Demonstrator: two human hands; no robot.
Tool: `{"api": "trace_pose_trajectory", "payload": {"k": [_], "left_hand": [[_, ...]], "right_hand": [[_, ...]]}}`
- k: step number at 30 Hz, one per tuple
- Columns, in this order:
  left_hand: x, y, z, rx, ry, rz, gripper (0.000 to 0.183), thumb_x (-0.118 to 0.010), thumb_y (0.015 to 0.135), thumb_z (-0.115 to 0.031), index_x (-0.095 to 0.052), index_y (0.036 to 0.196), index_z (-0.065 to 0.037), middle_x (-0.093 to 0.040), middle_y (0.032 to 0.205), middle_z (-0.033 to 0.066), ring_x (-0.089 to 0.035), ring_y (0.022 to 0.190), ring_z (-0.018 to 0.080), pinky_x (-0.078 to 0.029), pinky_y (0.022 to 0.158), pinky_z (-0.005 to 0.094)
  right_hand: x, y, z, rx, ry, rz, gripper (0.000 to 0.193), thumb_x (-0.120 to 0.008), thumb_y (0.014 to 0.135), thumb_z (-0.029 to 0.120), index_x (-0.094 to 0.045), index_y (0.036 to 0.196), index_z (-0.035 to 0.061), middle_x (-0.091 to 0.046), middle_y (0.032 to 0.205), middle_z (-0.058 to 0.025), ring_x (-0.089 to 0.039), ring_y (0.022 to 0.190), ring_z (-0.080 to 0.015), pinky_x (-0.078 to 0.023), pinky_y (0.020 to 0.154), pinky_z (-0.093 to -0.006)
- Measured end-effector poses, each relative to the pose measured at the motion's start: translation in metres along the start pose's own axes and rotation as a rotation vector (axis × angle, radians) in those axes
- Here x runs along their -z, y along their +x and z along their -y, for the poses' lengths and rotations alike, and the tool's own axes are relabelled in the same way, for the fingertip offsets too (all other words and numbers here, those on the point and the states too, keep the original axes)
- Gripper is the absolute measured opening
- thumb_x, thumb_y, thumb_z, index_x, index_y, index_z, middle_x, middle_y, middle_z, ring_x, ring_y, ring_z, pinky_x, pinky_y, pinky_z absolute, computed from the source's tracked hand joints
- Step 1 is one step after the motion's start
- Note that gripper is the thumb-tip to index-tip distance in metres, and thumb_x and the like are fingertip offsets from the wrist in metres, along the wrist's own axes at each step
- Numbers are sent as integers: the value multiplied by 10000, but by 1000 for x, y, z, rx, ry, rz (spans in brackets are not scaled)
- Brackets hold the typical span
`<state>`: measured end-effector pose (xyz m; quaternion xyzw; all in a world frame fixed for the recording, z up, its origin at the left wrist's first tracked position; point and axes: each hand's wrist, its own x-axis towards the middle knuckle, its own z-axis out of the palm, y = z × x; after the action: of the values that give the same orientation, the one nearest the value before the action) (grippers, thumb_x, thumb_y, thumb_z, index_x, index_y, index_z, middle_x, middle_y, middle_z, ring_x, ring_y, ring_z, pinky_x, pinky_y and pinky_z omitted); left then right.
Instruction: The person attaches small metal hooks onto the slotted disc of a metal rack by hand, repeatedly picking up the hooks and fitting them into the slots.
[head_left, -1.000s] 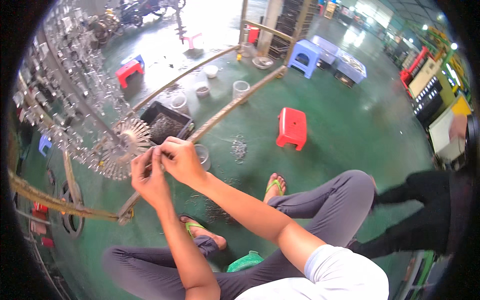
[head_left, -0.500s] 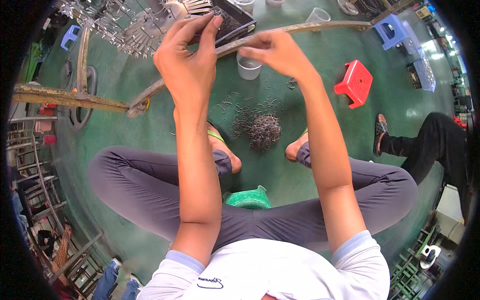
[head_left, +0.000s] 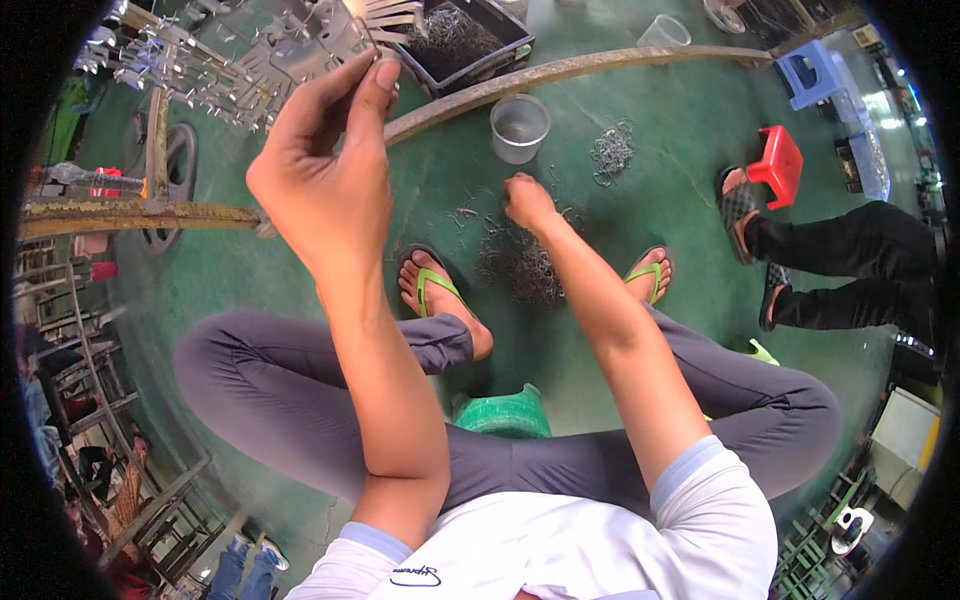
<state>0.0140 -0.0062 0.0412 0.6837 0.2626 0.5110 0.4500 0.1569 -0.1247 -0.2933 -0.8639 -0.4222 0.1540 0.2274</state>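
My left hand [head_left: 330, 170] is raised at the upper left beside a rack hung with shiny metal pieces [head_left: 300, 50]. Its thumb and forefinger are pinched together; whatever lies between them is too small to make out. Low over the floor, my right hand [head_left: 528, 203] has its fingers curled in at the far edge of a pile of small bent metal wires [head_left: 535, 275]. What those fingers hold, if anything, is hidden. A translucent plastic tub [head_left: 520, 130] stands just beyond this hand, and a smaller heap of bent wires [head_left: 612, 152] lies to its right.
A curved bar [head_left: 560, 72] crosses the space ahead, with a black crate [head_left: 465, 50] of dark wire bits behind it. At right are a red stool [head_left: 778, 168] and a person's dark-trousered legs [head_left: 850, 245]. A green stool [head_left: 503, 412] is beneath me.
My right hand has come down from near the bar to the wire pile. My left hand has shifted left, still pinched. The person at right has stepped in toward the red stool.
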Motion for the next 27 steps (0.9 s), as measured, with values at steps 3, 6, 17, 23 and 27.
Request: {"api": "trace_pose_trajectory", "payload": {"k": [3, 6, 17, 23, 27], "left_hand": [[8, 6, -3, 16, 2, -9, 183, -751, 872, -34, -727, 1022, 67, -726, 876, 86, -677, 770, 123, -546, 726, 243], [-6, 5, -11, 16, -30, 11, 178, -745, 874, -23, -726, 1023, 71, -718, 865, 76, -663, 765, 115, -530, 733, 237], [12, -21, -10, 58, -44, 92, 129, -740, 864, 9, -721, 982, 58, -676, 841, 55, -623, 766, 88, -496, 703, 211], [2, -11, -5, 20, 61, 138, 142, -758, 861, -32, -739, 977, 45, -692, 791, 31, -610, 718, 69, -494, 691, 210], [15, 5, -14, 110, 66, 73, 157, -763, 864, -47, -737, 981, 54, -702, 801, 39, -621, 730, 71, -495, 704, 205]], "right_hand": [[-9, 18, 30, 53, 113, -62, 123, -620, 808, 59, -698, 869, -15, -663, 1008, -229, -653, 959, -415, -545, 828, -498], [-11, 46, 11, 22, -108, 236, 137, -613, 790, 85, -702, 876, 26, -661, 968, -218, -645, 943, -409, -542, 805, -501], [2, -10, 55, -174, 34, 110, 264, -719, 722, 135, -691, 915, -42, -685, 951, -285, -683, 928, -442, -571, 814, -492], [-12, -3, -1, -113, -60, -192, 298, -630, 776, 147, -629, 980, -70, -623, 989, -281, -617, 945, -431, -523, 861, -507], [30, 32, 11, -71, 184, -205, 192, -658, 749, 146, -755, 859, 22, -714, 885, -208, -704, 857, -368, -568, 804, -440]]}}
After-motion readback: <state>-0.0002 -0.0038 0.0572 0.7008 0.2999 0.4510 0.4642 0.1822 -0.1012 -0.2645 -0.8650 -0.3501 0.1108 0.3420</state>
